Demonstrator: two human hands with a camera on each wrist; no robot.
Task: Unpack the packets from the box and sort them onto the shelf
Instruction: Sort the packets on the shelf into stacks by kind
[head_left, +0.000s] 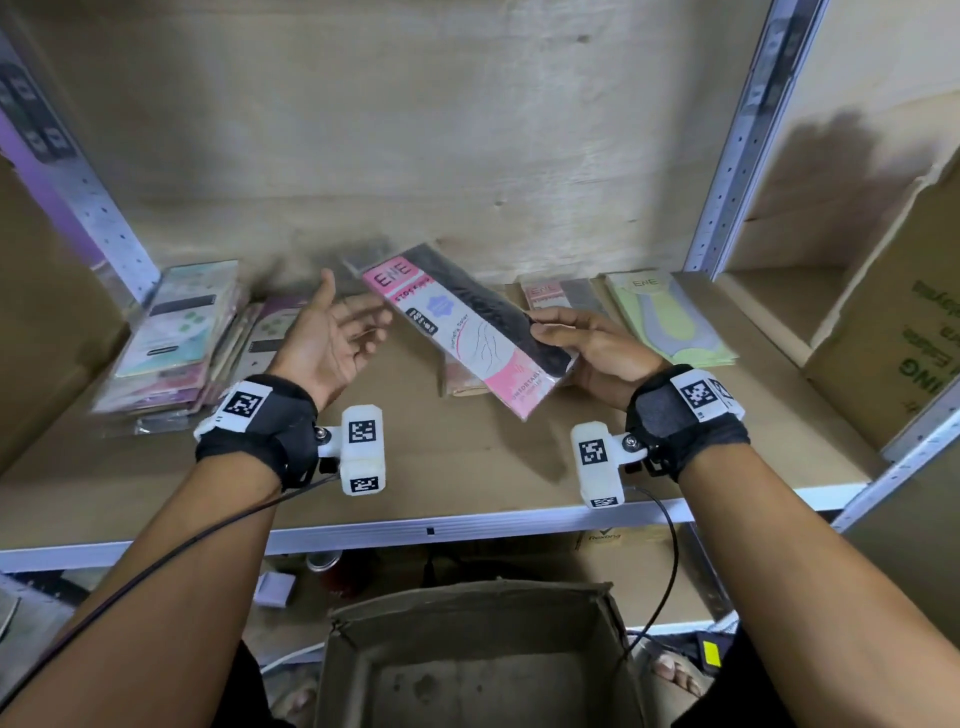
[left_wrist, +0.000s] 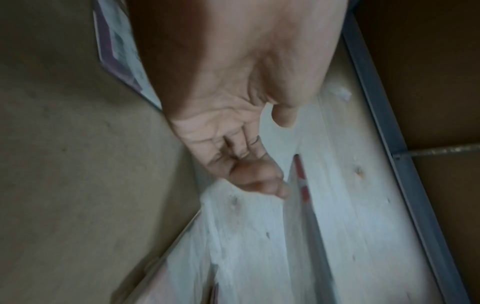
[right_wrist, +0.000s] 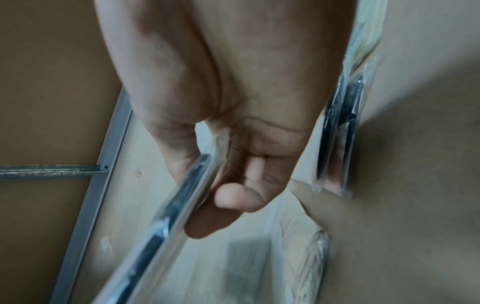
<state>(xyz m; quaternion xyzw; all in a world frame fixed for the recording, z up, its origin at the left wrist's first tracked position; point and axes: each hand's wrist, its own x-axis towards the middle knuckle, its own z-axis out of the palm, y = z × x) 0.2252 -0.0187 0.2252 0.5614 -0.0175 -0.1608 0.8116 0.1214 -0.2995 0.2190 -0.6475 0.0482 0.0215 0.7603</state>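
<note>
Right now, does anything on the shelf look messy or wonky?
Yes, a little. The pile of packets at the left end of the shelf is untidy: the packets are fanned out and slipping sideways instead of stacked square. The green packets on the right lie neater. The right hand holds a pink packet tilted above the shelf.

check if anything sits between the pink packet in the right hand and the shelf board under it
Partly. The pink packet, gripped by the right hand, hangs above another packet lying flat on the shelf. Bare board shows nearer the front edge.
</note>
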